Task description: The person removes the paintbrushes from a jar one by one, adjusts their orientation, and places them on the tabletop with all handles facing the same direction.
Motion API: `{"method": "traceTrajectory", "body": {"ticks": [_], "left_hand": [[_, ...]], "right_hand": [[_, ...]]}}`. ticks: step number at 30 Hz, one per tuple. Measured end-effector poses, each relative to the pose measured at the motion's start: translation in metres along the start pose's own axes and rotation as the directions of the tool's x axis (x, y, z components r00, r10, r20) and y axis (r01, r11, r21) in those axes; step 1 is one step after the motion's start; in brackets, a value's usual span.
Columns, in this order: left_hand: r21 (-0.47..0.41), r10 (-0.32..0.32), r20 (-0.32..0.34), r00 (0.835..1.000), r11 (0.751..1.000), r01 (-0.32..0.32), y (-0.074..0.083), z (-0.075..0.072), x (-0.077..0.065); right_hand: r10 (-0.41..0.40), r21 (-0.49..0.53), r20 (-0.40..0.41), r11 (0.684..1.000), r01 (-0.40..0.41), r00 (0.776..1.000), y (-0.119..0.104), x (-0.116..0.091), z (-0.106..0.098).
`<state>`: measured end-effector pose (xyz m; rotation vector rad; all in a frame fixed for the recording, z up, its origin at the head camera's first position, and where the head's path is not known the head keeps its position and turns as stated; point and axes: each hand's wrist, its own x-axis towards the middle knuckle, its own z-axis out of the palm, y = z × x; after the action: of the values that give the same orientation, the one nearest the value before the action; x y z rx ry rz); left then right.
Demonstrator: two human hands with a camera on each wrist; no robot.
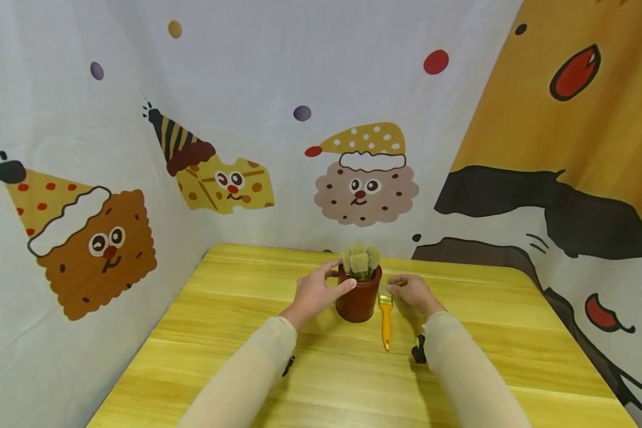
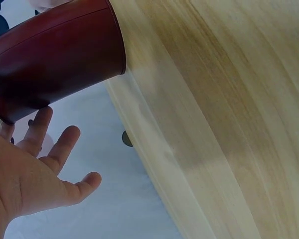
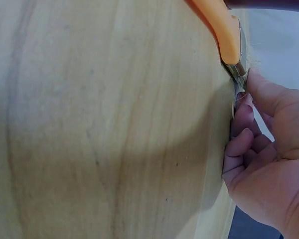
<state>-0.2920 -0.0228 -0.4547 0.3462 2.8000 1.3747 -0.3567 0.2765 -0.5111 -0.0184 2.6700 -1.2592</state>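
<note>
Wood table (image 1: 342,386) below fingers. Left hand (image 1: 314,294) grips pot (image 1: 356,306), right hand (image 1: 414,293) pinches orange brush (image 1: 386,326) by bristle end. Likely pickup; needs firm pinch.

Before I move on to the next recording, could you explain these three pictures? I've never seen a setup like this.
There is no machine here: a person works with two bare hands. The widest picture comes from a camera on the head, looking forward and down; the other two come from cameras on the left and right wrists. On the wood-grained table stands a dark red container, with pale bristles poking out of its top. The left hand holds the container near its rim. The right hand pinches the bristle end of an orange-handled brush. Behind the table is a backdrop printed with cartoon faces.
</note>
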Motion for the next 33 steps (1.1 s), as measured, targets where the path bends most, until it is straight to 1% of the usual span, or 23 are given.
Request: {"method": "traceTrajectory", "body": {"ticks": [8, 14, 22, 33], "left_hand": [[-0.001, 0.009, -0.001, 1.000, 1.000, -0.009, 0.0009, -0.0005, -0.0013], [0.011, 0.010, -0.005, 1.000, 1.000, -0.010, 0.0009, -0.0004, -0.0010], [0.012, 0.014, -0.004, 1.000, 1.000, -0.014, 0.0006, 0.0011, -0.0022], [-0.005, 0.015, -0.009, 1.000, 1.000, -0.015, -0.0004, 0.0017, -0.0016]], "right_hand": [[0.034, 0.028, 0.000, 0.999, -0.034, 0.999, -0.0016, 0.0000, 0.0001], [0.018, 0.024, -0.004, 1.000, -0.018, 1.000, -0.0024, -0.0011, 0.0006], [0.025, 0.015, 0.003, 1.000, -0.025, 1.000, -0.0029, -0.0046, -0.0001], [0.009, 0.063, 0.014, 0.998, -0.010, 1.000, -0.0002, -0.0080, -0.0075]]}}
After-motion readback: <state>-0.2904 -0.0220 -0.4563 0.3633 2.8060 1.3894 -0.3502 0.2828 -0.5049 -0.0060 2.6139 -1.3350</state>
